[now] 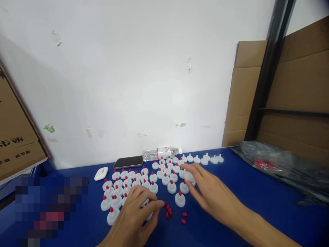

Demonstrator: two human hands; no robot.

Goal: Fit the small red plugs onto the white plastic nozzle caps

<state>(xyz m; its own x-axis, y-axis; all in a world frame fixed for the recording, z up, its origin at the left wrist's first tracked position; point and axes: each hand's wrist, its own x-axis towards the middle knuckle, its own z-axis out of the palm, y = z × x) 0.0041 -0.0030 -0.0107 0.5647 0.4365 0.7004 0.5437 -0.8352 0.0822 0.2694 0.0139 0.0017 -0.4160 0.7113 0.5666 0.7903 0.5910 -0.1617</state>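
Several white bottle caps with red tips [153,177] stand in rows on the blue table [246,192]. My left hand [137,214] rests on the near caps, its fingers curled, thumb and forefinger pinched on a small red tip [164,203]. A few loose red tips [169,211] lie just right of it. My right hand [209,192] lies over the caps to the right, fingers closed around a white cap [189,177].
A water bottle [161,153] lies on its side at the back, with a dark phone [128,162] and a white earbud case [101,173] to its left. A grey plastic bag holding red tips [280,164] sits at the right. Cardboard boxes stand left and right.
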